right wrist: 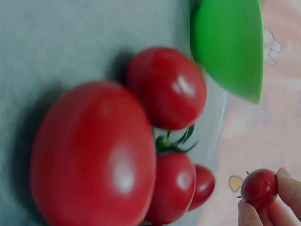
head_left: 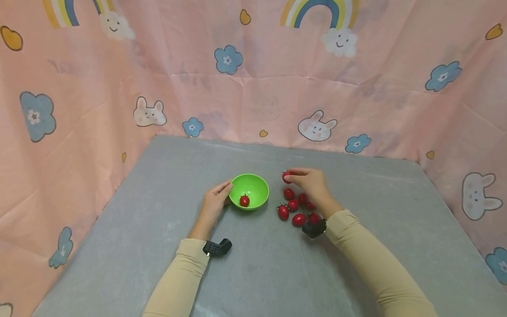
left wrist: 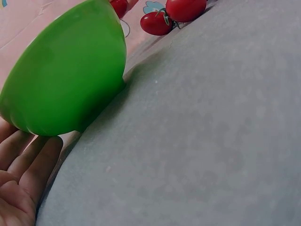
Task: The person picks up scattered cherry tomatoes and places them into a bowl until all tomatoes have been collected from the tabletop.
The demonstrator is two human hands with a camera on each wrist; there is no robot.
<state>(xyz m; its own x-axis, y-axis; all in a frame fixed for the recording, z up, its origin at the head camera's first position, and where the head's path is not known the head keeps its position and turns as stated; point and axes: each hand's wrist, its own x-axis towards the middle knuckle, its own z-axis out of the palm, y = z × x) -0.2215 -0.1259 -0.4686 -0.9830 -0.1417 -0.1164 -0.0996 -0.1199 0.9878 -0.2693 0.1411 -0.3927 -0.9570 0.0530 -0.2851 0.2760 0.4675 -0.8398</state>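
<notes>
A green bowl (head_left: 257, 187) stands on the grey table with one cherry tomato (head_left: 244, 201) inside. At its left side, my left hand (head_left: 214, 200) holds the bowl, thumb by the rim. Fingers (left wrist: 40, 165) touch the bowl's outer wall (left wrist: 70, 70) in the left wrist view; the thumb is hidden there. To the right of the bowl, my right hand (head_left: 313, 181) pinches a cherry tomato (right wrist: 259, 187) between thumb and fingers, raised above the table. Several more cherry tomatoes (head_left: 293, 204) lie loosely grouped below that hand, partly covered by the wrist.
A grey table (head_left: 253, 273) spreads around the bowl and tomatoes. Pink printed cloth (head_left: 253, 97) hangs at its back and sides. Each wrist carries a black camera mount, such as the one on the left wrist (head_left: 218, 247).
</notes>
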